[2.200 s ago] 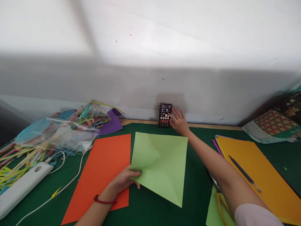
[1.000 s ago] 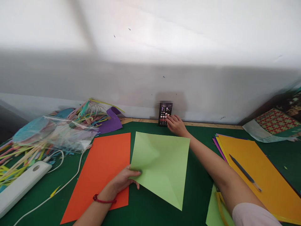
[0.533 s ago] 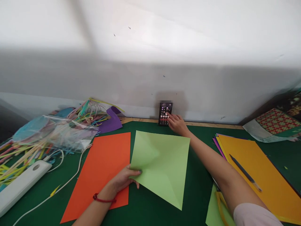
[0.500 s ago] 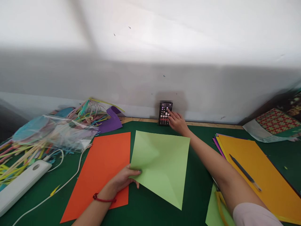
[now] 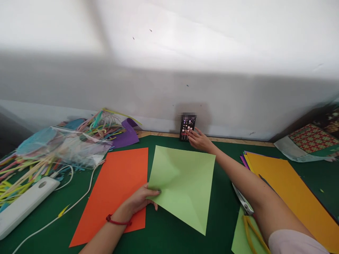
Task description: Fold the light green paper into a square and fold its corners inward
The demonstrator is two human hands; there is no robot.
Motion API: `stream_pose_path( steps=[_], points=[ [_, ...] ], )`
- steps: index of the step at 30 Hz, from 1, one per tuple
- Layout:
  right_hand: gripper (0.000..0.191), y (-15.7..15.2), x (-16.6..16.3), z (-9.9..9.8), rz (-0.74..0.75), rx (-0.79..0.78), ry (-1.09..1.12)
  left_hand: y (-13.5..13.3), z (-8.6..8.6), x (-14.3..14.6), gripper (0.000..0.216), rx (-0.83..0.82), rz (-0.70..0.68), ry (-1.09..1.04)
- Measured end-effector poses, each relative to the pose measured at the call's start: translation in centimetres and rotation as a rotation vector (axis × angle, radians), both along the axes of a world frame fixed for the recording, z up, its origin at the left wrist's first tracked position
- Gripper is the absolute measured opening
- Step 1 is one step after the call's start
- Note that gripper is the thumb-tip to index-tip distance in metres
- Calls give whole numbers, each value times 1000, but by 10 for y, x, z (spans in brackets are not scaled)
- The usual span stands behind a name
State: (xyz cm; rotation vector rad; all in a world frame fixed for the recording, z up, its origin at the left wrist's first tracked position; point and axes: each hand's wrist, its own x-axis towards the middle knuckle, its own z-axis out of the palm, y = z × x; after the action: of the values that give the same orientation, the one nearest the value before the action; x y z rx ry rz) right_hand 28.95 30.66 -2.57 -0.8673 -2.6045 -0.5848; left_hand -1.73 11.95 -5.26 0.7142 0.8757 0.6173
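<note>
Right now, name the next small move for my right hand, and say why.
Probably draw the right hand back from the phone to the green sheet: its fingertips are at the screen, while the left hand alone holds that creased sheet's corner.

Bright papers, dark green mat (image 5: 169,240)
Left of the light green sheet (image 5: 182,183), an orange sheet (image 5: 116,190); right, an amber sheet (image 5: 288,190); behind, a black phone (image 5: 187,126); far right, red-and-green patterned paper (image 5: 312,135).
</note>
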Motion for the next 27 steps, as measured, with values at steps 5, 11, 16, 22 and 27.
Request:
stream_pose_path(
  steps=[5, 11, 16, 22, 27],
  points=[
    [32, 0, 22, -6, 20, -28, -39, -1, 2, 0, 38, 13, -13, -9],
    [29, 3, 25, 0, -48, 44, 45, 1, 3, 1, 34, 8, -17, -18],
    [27, 5, 9, 5, -138, 70, 163, 0, 5, 2, 36, 3, -5, -9],
    [28, 13, -5, 10, -178, 102, 225, 0, 0, 0, 38, 10, -18, -21],
    [32, 19, -15, 13, -209, 58, 254, 0, -3, -2, 41, -1, -7, -14]
  ],
)
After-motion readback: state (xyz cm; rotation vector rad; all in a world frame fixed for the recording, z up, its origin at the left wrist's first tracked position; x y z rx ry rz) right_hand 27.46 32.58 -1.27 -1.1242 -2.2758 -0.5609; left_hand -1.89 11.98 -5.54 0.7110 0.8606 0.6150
